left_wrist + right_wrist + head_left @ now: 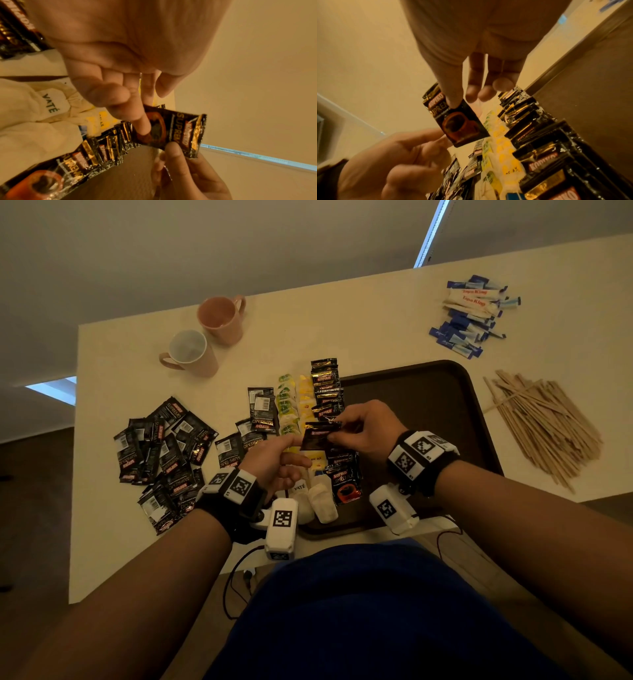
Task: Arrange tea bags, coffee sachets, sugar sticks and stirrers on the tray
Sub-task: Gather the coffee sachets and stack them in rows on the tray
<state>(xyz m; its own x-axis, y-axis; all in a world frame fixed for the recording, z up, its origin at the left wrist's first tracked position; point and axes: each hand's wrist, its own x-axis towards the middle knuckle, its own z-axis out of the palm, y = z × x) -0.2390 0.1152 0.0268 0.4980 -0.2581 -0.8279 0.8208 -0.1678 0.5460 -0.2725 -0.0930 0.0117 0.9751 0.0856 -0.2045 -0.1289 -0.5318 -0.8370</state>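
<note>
Sachet (320, 436) black and glossy, gold-edged, coffee-cup print, pinched by right hand (366, 429), left hand (274, 460) fingertip touching, fingers relaxed

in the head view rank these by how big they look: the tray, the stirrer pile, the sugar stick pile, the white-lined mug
1. tray, though hands and sachets cover part of it
2. stirrer pile
3. sugar stick pile
4. white-lined mug

The last two look close, and wide-angle stretching near the picture's edges makes that order unsure.
</note>
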